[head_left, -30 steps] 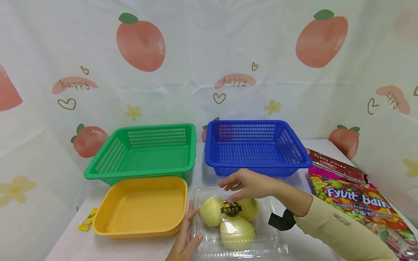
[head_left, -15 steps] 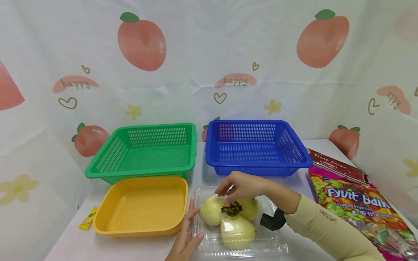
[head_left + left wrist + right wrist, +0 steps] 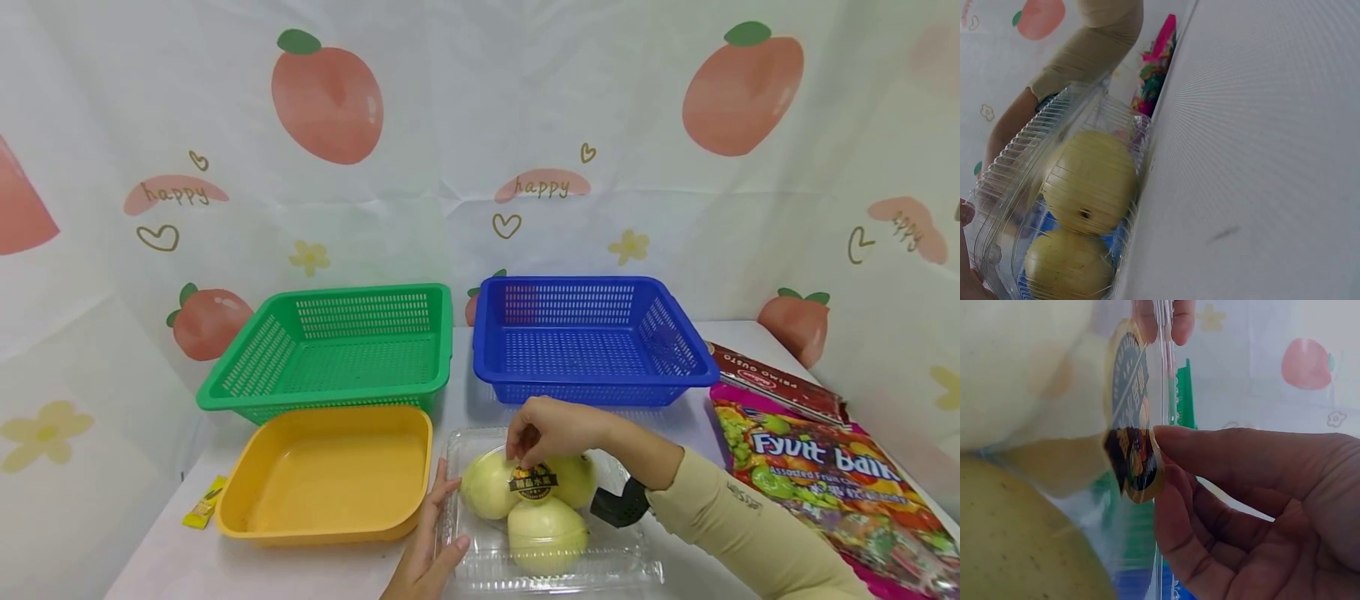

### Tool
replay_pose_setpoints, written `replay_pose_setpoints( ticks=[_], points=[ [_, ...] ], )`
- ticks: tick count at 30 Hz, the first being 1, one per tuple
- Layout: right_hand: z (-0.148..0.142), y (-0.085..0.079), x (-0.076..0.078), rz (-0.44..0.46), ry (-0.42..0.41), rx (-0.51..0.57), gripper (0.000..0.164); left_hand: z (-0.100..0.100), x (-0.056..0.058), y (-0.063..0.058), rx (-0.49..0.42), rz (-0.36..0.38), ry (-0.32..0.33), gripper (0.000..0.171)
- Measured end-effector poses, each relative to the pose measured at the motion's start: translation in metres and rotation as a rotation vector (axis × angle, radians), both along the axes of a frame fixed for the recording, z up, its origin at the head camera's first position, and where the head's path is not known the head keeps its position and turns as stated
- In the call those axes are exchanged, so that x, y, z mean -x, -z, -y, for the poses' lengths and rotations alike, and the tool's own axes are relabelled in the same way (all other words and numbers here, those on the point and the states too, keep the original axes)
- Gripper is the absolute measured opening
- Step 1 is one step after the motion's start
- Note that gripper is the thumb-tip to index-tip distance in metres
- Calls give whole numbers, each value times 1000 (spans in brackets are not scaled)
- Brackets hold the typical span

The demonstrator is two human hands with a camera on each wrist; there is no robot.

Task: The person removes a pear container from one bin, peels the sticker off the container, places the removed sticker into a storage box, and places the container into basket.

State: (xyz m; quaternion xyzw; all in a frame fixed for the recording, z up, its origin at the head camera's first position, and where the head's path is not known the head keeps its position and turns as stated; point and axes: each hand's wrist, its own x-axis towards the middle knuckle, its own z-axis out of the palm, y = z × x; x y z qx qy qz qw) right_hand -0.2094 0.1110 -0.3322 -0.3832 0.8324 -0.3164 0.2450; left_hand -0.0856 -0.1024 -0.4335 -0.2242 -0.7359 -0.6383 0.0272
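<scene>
A clear plastic clamshell box (image 3: 480, 542) holds several pale yellow-green, melon-like fruits (image 3: 547, 533). On its lid is a round black and gold sticker (image 3: 533, 482). My right hand (image 3: 558, 429) is over the lid; in the right wrist view its thumb (image 3: 1210, 450) and curled index finger pinch at the edge of the sticker (image 3: 1134, 412). My left hand (image 3: 429, 542) rests against the left side of the box, its fingers extended along that wall. In the left wrist view two fruits (image 3: 1091, 181) show through the ribbed plastic, with left fingertips at the frame's edge.
Behind the box stands a blue basket (image 3: 592, 379), with a green basket (image 3: 322, 400) to its left. A yellow basin (image 3: 322, 533) sits left of the box, beside a small yellow packet (image 3: 204, 502). A candy bag (image 3: 825, 475) and a dark red packet (image 3: 776, 382) lie at the right.
My right hand has lowered slightly onto the lid, and its fingers have drawn together at the sticker. The left hand and the box have stayed in place.
</scene>
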Motion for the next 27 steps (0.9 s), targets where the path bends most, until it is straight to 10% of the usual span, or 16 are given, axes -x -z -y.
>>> replay_pose_setpoints(
  ticks=[27],
  points=[
    [3,-8,-14,-186,3,-136,11,0,0,0,-6,10,15,52]
  ],
)
